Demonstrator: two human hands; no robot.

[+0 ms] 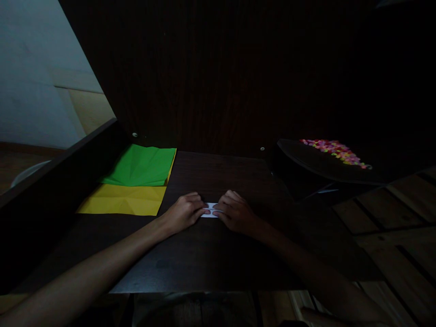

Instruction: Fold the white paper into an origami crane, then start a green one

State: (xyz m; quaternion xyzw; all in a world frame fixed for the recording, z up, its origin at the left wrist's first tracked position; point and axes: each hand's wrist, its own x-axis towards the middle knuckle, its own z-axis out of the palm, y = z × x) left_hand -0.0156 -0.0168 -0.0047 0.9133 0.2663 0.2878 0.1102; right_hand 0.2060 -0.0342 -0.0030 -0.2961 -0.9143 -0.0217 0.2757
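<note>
A small folded piece of white paper (210, 207) lies on the dark wooden desk, with a crease line running across its middle. From the left, my left hand (188, 210) grips one end, its thumb and fingers closed on the paper. The other end is held by my right hand (237, 210), fingers bent and thumb pressed on it. Only the short stretch between the two hands shows; both ends are hidden under the fingers.
Green paper (143, 165) overlaps yellow paper (122, 200), both creased, at the desk's left. A dark curved shelf (303, 159) at the right bears a string of pink and yellow flower-like pieces (337, 152). A dark panel (204, 81) rises behind the desk (190, 263).
</note>
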